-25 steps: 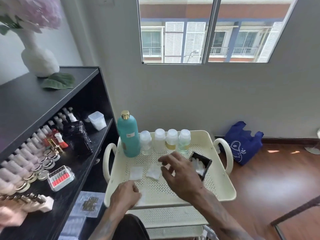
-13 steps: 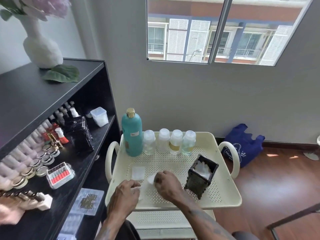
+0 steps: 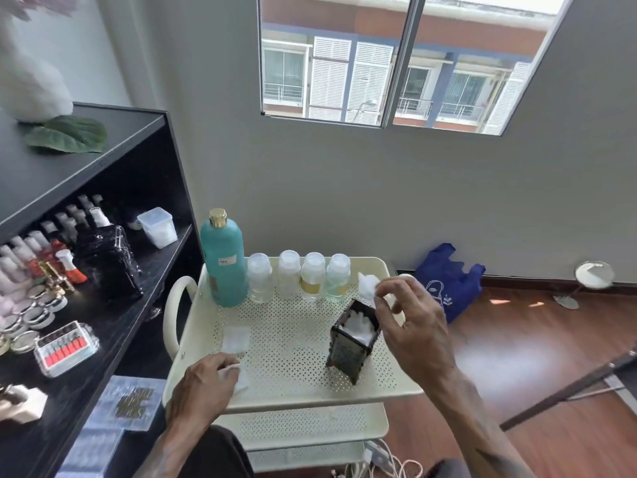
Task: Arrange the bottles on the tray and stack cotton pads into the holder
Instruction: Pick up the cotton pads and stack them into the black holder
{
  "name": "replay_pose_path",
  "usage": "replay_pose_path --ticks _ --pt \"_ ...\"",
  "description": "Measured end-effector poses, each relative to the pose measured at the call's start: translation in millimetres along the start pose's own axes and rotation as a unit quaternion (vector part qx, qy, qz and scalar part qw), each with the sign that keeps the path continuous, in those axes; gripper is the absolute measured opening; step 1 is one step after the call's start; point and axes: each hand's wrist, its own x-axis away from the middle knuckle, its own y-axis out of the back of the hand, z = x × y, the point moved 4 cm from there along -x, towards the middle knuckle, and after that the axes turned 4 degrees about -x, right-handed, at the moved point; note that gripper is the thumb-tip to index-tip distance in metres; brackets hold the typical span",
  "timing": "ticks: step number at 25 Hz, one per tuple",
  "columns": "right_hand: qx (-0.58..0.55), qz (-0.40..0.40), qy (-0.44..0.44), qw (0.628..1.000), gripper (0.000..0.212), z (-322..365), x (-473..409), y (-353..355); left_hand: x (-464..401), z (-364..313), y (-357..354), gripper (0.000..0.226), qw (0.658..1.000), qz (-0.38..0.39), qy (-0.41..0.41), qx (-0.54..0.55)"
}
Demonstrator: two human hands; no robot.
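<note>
A cream perforated tray (image 3: 293,384) tops a small cart. Along its back edge stand a tall teal bottle (image 3: 224,260) with a gold cap and several small clear bottles (image 3: 299,276) in a row. A dark square holder (image 3: 353,339) stands on the tray's right side with white cotton pads inside. My right hand (image 3: 410,322) pinches a white cotton pad (image 3: 367,284) just above the holder's far edge. My left hand (image 3: 203,384) rests on the tray's near left, fingers curled on another pad (image 3: 241,379). One more pad (image 3: 236,339) lies flat beyond it.
A black shelf unit (image 3: 113,326) stands at the left with cosmetics, a black box (image 3: 107,260) and a clear tub (image 3: 157,227). A blue bag (image 3: 448,281) and a round mirror (image 3: 593,276) sit on the wooden floor at the right. A lower cart tier (image 3: 310,426) shows below.
My right hand picked a pad off the tray's near side and lifted it up and right, to above the holder. The left hand stayed on its pad.
</note>
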Motion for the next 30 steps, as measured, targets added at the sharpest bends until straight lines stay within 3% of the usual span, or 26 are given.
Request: replay_pose_path --ticks 2,5,10,12,14,16,18,19,22,26,30 --pt "0.079 0.072 0.034 0.994 0.003 -10 6 -20 1 0 2 0.012 1.0 0.002 0.006 -0.003" --pt "0.15 0.201 0.037 0.967 0.018 -25 22 -52 2 1 3 0.013 1.0 0.002 0.025 -0.009" --pt "0.182 0.29 0.024 0.939 0.038 -35 20 -64 3 0 5 0.015 0.999 0.003 0.035 -0.013" --pt "0.147 0.272 0.024 0.951 0.04 -34 20 -59 5 0 6 0.015 1.0 0.004 0.031 -0.002" --pt "0.1 0.178 0.022 0.979 0.04 -35 25 -47 7 0 6 0.014 1.0 0.003 0.015 0.016" --pt "0.054 0.139 -0.033 0.988 0.075 -43 25 -37 7 -2 6 0.01 0.999 0.001 -0.006 0.053" --pt "0.014 0.188 -0.111 0.976 0.108 -54 27 -42 5 -6 10 0.008 0.992 0.009 -0.006 0.123" --pt "-0.01 0.214 -0.143 0.966 0.112 -57 28 -47 5 -11 14 0.01 0.987 0.013 0.002 0.162" --pt "-0.078 0.218 -0.199 0.952 0.099 -63 34 -59 8 -45 26 0.009 0.967 0.039 -0.002 0.253" --pt "-0.098 0.22 -0.187 0.952 0.091 -65 41 -61 10 -143 41 0.009 0.937 0.035 -0.098 0.332" --pt "-0.123 0.221 -0.175 0.951 0.088 -64 43 -59 16 -227 45 0.008 0.932 -0.055 -0.261 0.247"
